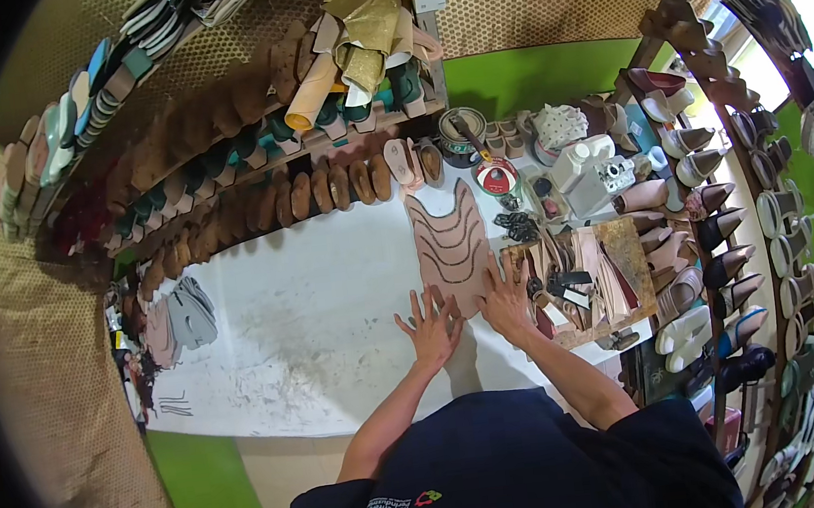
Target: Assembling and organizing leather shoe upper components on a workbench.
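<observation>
A pinkish-tan sheet of leather-like material point(456, 274) lies on the white worktable point(279, 357). Several dark curved strips or lines cross it, nested one below another, and its far edge is cut in a deep curve. My left hand point(432, 329) rests at the sheet's near left corner, fingers spread, its fingertips on or just beside the edge. At the near right edge my right hand point(506, 308) lies with its fingers stretched forward along the sheet. Neither hand grips anything that I can see.
To the right, a wooden board point(629, 245) carries strips and scraps. A paint-like can point(462, 133), a round red tin point(497, 177) and a white sewing-machine-like device point(597, 174) stand behind. Wooden shoe lasts point(321, 192) line the back; shoe racks point(711, 222) fill the right side. Grey cut pieces point(192, 312) lie left.
</observation>
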Demonstrator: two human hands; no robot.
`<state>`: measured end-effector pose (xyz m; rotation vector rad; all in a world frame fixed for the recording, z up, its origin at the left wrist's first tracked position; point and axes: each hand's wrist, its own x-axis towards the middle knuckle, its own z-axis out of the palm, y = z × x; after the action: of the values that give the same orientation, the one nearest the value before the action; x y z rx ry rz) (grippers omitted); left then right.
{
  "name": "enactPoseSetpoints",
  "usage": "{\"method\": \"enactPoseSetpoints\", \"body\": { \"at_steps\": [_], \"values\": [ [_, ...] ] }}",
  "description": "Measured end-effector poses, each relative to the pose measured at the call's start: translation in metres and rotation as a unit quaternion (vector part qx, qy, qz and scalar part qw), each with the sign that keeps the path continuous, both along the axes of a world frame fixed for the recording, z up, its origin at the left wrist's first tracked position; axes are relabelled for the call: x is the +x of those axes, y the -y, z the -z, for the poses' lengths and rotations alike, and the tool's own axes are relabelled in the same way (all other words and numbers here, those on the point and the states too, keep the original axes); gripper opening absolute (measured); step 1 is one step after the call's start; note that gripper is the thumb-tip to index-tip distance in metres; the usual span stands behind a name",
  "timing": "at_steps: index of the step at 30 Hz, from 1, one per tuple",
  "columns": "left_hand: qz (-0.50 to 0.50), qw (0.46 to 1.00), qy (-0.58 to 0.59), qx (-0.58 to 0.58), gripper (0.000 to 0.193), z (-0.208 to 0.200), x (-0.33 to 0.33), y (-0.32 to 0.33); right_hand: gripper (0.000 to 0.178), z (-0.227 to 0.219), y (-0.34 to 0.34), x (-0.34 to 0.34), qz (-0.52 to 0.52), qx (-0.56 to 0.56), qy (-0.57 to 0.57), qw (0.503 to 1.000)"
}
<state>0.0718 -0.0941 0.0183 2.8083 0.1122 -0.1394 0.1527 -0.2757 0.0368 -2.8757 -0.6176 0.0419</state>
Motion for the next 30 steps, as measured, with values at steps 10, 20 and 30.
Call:
{"method": "enactPoseSetpoints", "body": {
  "at_steps": [10,20,30],
  "values": [
    [0.008,1.000,0.009,-0.016,0.072,0.005,-0.013,0.010,0.061,0.003,0.008,0.012,-0.005,0.021,0.015,1.000],
    [0.095,0.994,-0.042,0.038,0.066,0.007,-0.017,0.017,0.039,-0.004,0.006,0.078,0.039,0.045,0.086,0.995],
    [0.053,0.997,-0.052,0.018,0.070,0.007,-0.026,0.020,0.048,-0.006,-0.026,0.017,-0.011,0.052,0.046,0.998]
  ]
}}
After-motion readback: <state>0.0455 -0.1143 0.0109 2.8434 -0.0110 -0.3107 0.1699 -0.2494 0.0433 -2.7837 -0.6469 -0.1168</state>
